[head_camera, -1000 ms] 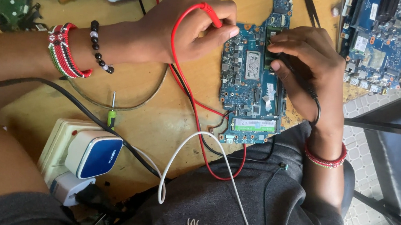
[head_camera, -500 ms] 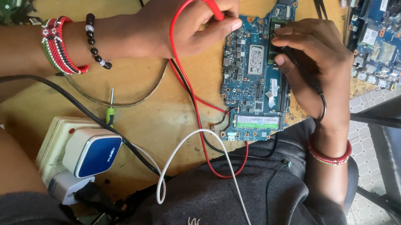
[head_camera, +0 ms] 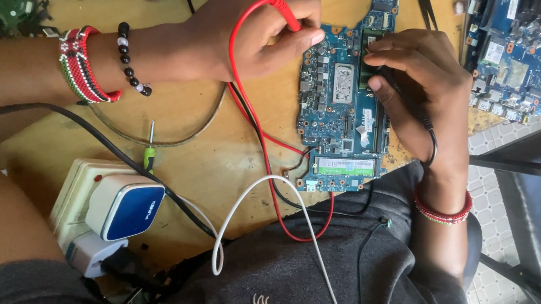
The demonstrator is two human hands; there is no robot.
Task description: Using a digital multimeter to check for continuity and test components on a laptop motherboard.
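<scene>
Left hand (head_camera: 256, 33): we pinch the red probe (head_camera: 284, 12) between thumb and fingers, its tip at the left edge of the blue circuit board (head_camera: 341, 112).
Right hand (head_camera: 418, 87): our fingers are pressed together on the black probe (head_camera: 401, 92), set on the board's upper right part.
Board: it lies flat near the tabletop's (head_camera: 216, 160) front edge, just before our lap.
Red lead (head_camera: 253, 123): it loops from the probe down over the front edge.
Rest: a second blue board (head_camera: 515, 57) at the right edge; a blue-and-white adapter (head_camera: 124, 207) at the front left.
</scene>
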